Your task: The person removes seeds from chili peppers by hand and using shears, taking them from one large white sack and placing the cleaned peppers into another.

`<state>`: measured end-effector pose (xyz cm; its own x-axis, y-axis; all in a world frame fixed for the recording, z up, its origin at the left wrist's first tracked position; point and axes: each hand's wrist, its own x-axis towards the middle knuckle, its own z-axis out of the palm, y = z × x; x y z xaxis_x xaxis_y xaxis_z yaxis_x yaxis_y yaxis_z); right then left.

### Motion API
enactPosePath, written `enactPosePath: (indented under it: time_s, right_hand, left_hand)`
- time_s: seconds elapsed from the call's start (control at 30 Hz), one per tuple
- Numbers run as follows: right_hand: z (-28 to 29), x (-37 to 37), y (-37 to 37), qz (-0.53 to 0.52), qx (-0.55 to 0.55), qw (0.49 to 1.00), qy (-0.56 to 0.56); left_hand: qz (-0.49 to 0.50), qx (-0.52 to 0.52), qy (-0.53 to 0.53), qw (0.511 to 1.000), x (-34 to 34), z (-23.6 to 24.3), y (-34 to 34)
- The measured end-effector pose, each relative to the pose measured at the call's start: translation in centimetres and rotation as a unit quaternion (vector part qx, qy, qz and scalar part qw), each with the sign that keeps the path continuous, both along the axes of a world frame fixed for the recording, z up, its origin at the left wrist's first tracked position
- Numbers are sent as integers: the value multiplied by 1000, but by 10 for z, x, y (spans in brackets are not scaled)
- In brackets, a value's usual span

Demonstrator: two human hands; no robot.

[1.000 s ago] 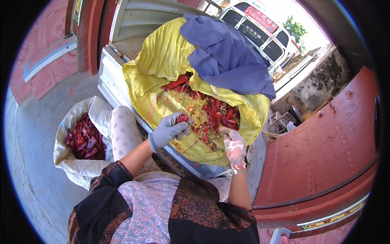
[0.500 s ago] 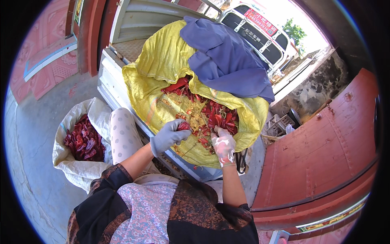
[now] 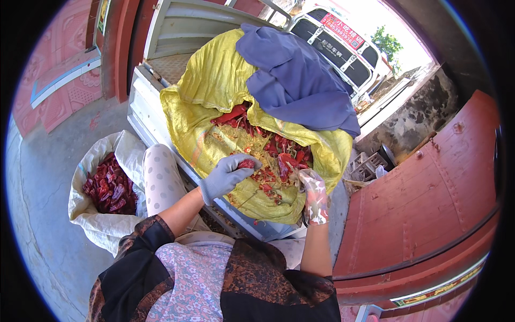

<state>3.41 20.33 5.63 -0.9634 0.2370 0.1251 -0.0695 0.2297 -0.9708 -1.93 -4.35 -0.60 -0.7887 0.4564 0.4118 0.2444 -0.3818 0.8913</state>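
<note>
glossy chillies (image 3: 285, 166), woven plastic sack (image 3: 214, 67), matt cloth (image 3: 292, 80)

Left forearm (image 3: 181, 208) bare, slanting up and inward from short of yellow sack (image 3: 209, 67). Left hand (image 3: 227, 175), in gray glove (image 3: 213, 185), over sack's near part, fingers curled in closed grip, wrist (image 3: 203, 193) about in line with forearm. Right forearm (image 3: 316, 248) bare, steeper, running to sack's near right edge. Right hand (image 3: 313, 194), in pale patterned glove (image 3: 318, 208), at that edge, fingers bent toward sack's middle; from where I stand, can't tell if they grip. Hands well apart across sack.
</note>
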Motion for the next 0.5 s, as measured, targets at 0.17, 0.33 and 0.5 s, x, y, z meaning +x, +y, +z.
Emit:
enactPosePath:
  time_s: [0.17, 0.33, 0.5]
  right_hand:
    - [31, 25, -31, 112, -91, 988, -49]
    - [21, 23, -56, 153, -114, 980, -63]
    - [20, 27, -58, 177, -169, 970, -14]
  left_hand:
    - [28, -10, 155, 987, 4, 27, 0]
    - [-61, -51, 108, 991, 18, 30, 8]
    - [-81, -52, 62, 993, 19, 30, 4]
